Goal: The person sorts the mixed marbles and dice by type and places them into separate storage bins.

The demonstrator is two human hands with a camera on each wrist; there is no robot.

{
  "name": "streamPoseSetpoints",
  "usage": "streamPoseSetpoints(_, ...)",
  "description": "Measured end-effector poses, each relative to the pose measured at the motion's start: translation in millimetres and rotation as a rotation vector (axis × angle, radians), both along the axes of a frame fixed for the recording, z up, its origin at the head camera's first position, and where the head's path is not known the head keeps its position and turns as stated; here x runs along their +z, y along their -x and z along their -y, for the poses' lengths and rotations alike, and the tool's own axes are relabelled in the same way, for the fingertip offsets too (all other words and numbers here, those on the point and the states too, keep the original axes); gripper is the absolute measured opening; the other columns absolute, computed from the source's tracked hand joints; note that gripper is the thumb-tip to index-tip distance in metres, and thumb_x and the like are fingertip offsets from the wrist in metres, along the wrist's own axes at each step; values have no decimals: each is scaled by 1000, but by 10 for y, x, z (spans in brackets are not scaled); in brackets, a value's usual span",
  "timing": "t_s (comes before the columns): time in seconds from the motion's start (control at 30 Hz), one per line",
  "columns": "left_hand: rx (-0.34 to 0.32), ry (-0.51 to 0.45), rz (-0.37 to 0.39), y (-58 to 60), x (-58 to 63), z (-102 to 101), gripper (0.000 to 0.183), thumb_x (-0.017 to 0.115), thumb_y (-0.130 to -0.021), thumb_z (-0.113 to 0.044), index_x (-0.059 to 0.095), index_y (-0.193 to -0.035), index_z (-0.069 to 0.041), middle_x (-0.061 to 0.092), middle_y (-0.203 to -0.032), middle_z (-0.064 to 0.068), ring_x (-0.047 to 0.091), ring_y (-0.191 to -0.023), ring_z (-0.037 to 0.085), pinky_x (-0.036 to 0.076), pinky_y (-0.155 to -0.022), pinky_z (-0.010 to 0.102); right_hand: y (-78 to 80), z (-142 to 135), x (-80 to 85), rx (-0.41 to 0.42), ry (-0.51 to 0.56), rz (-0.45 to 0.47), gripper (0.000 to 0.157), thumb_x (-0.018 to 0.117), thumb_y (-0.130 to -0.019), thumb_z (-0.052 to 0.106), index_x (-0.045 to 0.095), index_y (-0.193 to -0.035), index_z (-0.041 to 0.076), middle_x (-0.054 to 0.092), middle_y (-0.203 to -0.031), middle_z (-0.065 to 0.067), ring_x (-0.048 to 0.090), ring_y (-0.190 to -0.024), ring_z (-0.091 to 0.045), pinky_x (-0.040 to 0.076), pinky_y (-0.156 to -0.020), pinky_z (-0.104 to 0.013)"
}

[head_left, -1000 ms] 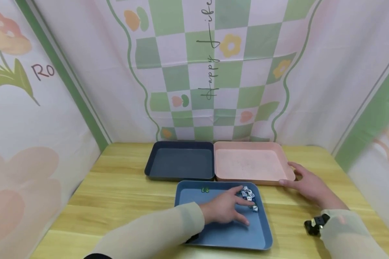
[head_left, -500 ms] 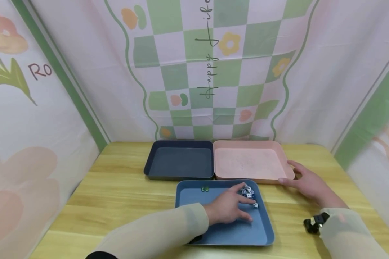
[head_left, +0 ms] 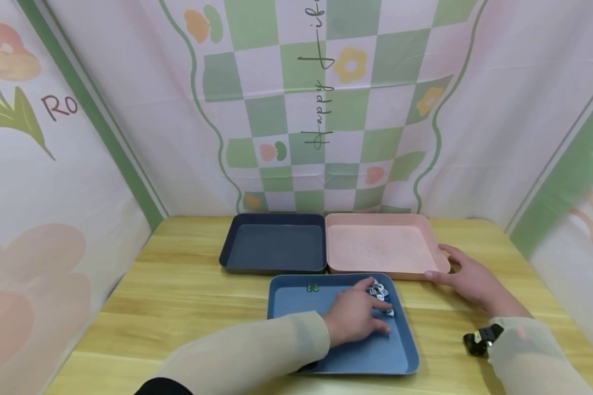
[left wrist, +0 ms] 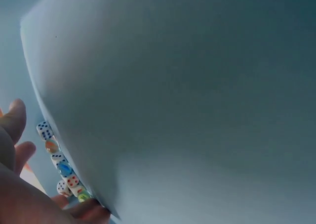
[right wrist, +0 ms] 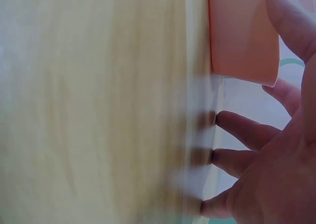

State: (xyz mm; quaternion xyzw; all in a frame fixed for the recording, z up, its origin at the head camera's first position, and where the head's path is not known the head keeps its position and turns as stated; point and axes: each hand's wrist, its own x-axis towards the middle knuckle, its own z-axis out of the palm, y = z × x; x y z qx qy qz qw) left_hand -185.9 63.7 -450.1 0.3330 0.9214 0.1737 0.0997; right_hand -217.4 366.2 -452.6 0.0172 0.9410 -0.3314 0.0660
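In the head view my left hand (head_left: 354, 317) reaches into the blue tray (head_left: 405, 351), fingers spread beside a cluster of white dice (head_left: 379, 288) at its far right corner. The left wrist view shows the dice (left wrist: 44, 130) lined up along the tray wall with glass marbles (left wrist: 64, 169) among them; my fingertips (left wrist: 94, 210) touch the end of the row. My right hand (head_left: 470, 280) rests at the near right corner of the pink tray (head_left: 437, 258), thumb and index finger against its sides. Its other fingers (right wrist: 234, 160) stand spread on the table.
A dark navy tray (head_left: 277, 273) stands left of the pink one, side by side at the back of the wooden table (head_left: 192, 307). Two small green shapes (head_left: 312, 287) lie near the blue tray's far wall. A patterned cloth (head_left: 301, 109) hangs behind.
My left hand has slid a little to the right and away from me, closer to the dice, which are bunched more tightly against the corner. My right hand has stayed still.
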Motion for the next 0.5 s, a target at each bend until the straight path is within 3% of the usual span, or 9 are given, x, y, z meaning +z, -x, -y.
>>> streamPoseSetpoints(0.17, 46, 38, -29, -25, -2, -56, 40, 72, -85, -55, 69, -123, -46, 39, -154, -7, 30, -142, 8, 43, -100, 54, 0, -4, 2, 1, -1, 6, 111, 70, -85, 62, 14, -158, 2, 26, -147, -43, 26, -129, -63, 24, -96, -76)
streamPoseSetpoints(0.5, 74, 32, -46, -36, -47, -102, 35, 72, -86, -55, 69, -120, -47, 40, -152, -8, 40, -137, 18, 41, -97, 48, 8, -18, -19, 5, -13, -5, 109, 69, -85, 62, 15, -158, 2, 28, -146, -43, 28, -128, -63, 25, -95, -76)
